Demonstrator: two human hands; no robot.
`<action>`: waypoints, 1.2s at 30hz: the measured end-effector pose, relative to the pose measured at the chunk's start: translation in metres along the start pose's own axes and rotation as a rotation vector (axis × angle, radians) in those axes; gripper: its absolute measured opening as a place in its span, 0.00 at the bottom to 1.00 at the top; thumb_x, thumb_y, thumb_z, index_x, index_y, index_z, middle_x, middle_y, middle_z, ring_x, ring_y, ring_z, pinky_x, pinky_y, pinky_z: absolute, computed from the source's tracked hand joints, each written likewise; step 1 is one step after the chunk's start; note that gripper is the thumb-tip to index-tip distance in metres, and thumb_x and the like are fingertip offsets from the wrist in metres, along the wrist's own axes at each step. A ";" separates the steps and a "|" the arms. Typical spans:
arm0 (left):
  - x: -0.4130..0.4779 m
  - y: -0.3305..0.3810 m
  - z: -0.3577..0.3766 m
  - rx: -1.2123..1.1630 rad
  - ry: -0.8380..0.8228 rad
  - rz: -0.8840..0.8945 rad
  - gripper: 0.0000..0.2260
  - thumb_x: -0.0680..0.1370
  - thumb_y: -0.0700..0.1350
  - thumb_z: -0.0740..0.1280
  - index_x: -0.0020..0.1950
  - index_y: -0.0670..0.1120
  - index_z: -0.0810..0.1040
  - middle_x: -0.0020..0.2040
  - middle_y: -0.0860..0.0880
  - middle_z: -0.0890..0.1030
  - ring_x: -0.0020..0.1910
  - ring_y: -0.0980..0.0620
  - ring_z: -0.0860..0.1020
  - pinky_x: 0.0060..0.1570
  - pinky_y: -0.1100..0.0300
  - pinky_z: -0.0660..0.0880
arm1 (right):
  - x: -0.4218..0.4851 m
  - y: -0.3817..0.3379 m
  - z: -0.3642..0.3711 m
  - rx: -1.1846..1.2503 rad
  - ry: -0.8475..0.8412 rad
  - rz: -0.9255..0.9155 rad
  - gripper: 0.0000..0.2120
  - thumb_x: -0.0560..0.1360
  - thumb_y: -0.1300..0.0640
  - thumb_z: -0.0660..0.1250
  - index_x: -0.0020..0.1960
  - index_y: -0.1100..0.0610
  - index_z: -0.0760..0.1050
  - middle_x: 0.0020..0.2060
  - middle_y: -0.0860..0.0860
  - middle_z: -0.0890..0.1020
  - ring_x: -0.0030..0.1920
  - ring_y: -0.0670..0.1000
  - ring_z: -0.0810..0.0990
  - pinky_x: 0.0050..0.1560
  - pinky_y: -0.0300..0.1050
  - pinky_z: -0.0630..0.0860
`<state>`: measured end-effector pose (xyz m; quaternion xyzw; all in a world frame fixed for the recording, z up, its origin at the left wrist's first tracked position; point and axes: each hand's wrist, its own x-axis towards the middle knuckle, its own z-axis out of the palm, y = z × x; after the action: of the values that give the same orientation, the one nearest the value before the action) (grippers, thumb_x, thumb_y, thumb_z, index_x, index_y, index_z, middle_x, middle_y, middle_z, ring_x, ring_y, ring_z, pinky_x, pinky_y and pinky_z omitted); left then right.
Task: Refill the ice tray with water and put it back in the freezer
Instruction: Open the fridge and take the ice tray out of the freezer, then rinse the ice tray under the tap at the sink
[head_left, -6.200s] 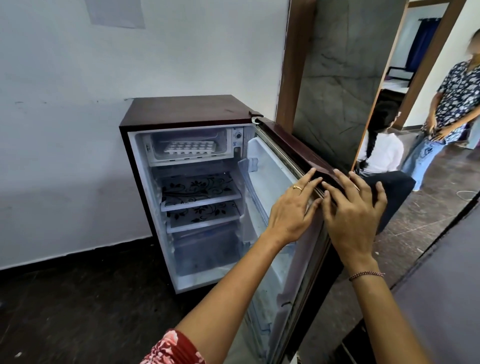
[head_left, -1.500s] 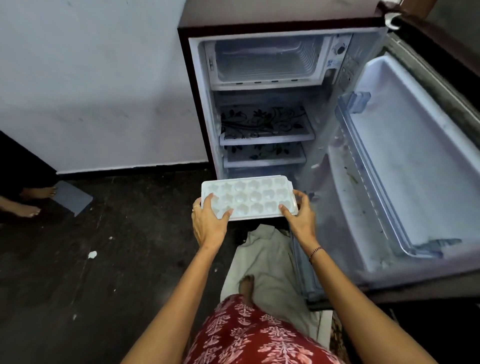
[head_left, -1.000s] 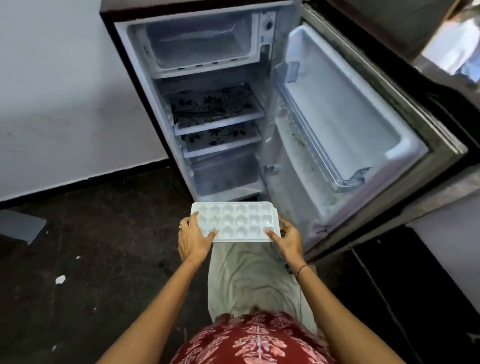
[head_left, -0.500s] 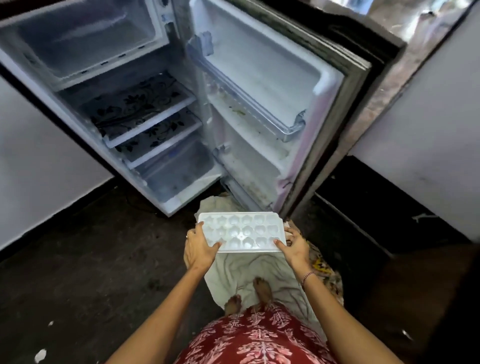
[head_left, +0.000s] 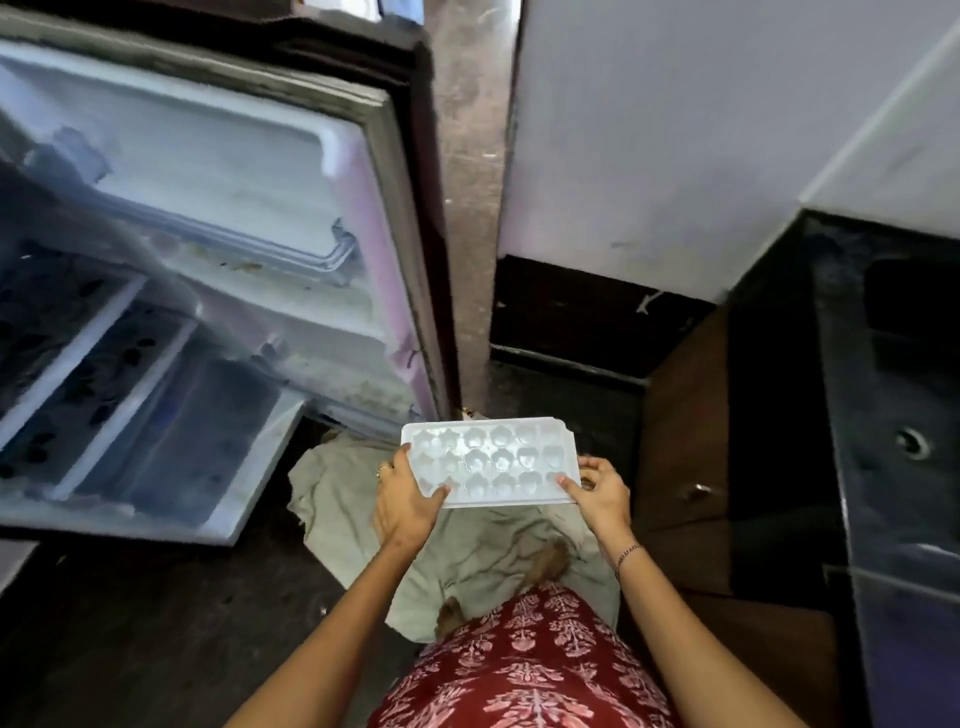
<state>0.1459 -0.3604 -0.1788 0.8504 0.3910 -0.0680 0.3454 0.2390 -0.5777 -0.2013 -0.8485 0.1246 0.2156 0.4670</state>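
We hold white ice tray (head_left: 492, 460) level: left hand (head_left: 404, 503) and right hand (head_left: 601, 493) grip its ends; fridge door (head_left: 249, 208) open.

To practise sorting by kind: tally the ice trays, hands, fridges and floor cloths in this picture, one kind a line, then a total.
ice tray: 1
hands: 2, left hand and right hand, both holding the ice tray
fridge: 1, door open
floor cloth: 1
Total: 5
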 end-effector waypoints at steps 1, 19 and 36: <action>0.003 0.010 0.004 -0.002 -0.012 0.028 0.33 0.70 0.51 0.73 0.70 0.45 0.63 0.64 0.41 0.70 0.62 0.42 0.71 0.54 0.51 0.71 | 0.001 -0.001 -0.010 0.016 0.026 0.005 0.21 0.70 0.57 0.74 0.59 0.63 0.72 0.53 0.58 0.82 0.52 0.56 0.80 0.52 0.48 0.77; 0.041 0.274 0.113 0.019 -0.102 0.552 0.29 0.74 0.53 0.68 0.71 0.45 0.64 0.67 0.42 0.67 0.60 0.40 0.74 0.54 0.48 0.73 | 0.088 -0.027 -0.230 0.238 0.552 -0.092 0.16 0.73 0.56 0.71 0.59 0.59 0.74 0.46 0.50 0.81 0.41 0.46 0.79 0.44 0.36 0.75; 0.012 0.489 0.228 0.019 -0.299 1.051 0.33 0.72 0.53 0.71 0.72 0.46 0.61 0.68 0.46 0.70 0.66 0.46 0.69 0.59 0.48 0.72 | 0.098 0.032 -0.366 0.670 1.004 0.130 0.16 0.74 0.57 0.70 0.61 0.57 0.74 0.47 0.49 0.81 0.49 0.47 0.80 0.50 0.40 0.77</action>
<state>0.5378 -0.7213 -0.0934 0.9154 -0.1407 -0.0099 0.3771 0.4025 -0.9056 -0.0997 -0.6440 0.4423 -0.2340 0.5787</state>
